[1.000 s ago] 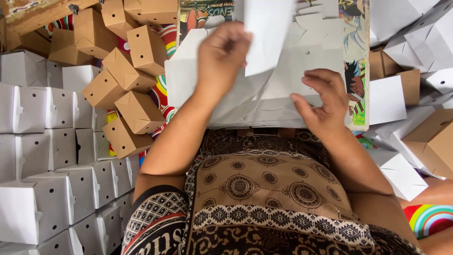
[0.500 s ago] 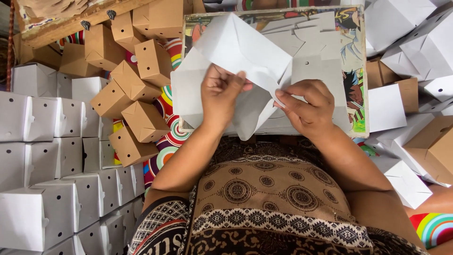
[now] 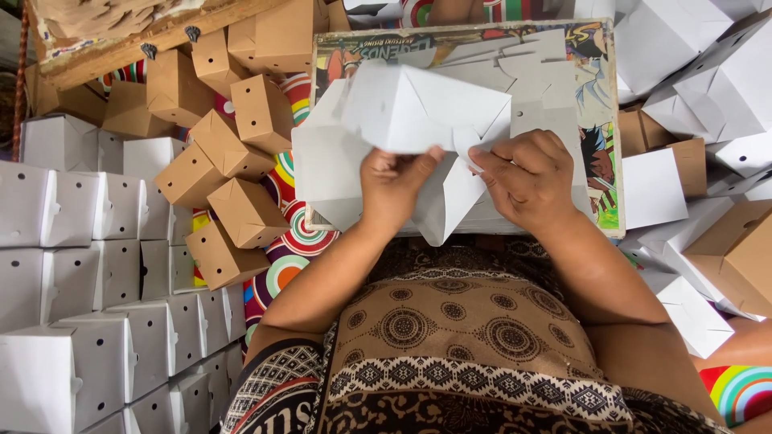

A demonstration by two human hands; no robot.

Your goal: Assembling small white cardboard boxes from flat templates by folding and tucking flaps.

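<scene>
Since earlier, the half-folded white cardboard box (image 3: 422,112) was turned; it is gripped by left hand (image 3: 396,183) and right hand (image 3: 527,178), flaps not yet closed

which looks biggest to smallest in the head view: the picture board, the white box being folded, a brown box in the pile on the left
1. picture board, largest, though partly covered.
2. white box being folded, held by the left hand and right hand; it is nearer the camera, so its rank is unsure.
3. brown box, smallest.
</scene>
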